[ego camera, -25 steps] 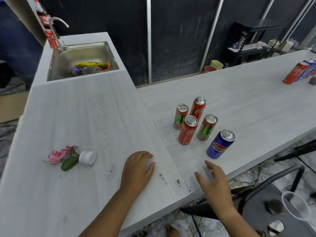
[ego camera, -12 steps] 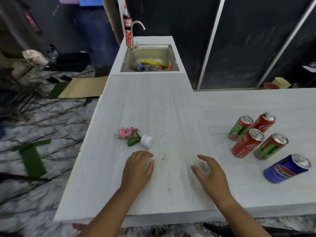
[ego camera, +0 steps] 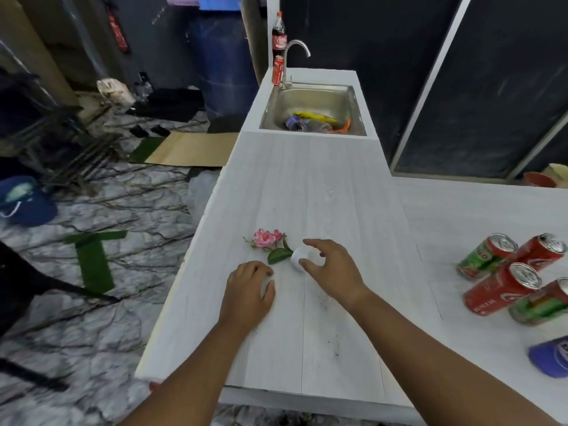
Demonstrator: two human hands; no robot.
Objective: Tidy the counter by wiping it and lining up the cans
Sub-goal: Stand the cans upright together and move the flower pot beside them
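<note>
Several drink cans stand in a loose cluster at the right of the white counter: a green can, two red cans, a red-and-green can and a blue can cut off by the frame edge. My left hand rests palm down on the counter, holding nothing. My right hand reaches over a small white pot lying on its side. Forefinger and thumb curve around the pot, still apart. A pink flower sticks out of the pot to the left.
Dark crumbs speckle the counter below my right wrist. At the far end is a steel sink holding rubbish, with a tap, a red can and a cola bottle beside it. The counter's left edge drops to a marbled floor.
The view has swung left, so the cans now sit at the right edge. My right hand has moved forward and left to the white pot. My left hand has stayed flat on the counter.
</note>
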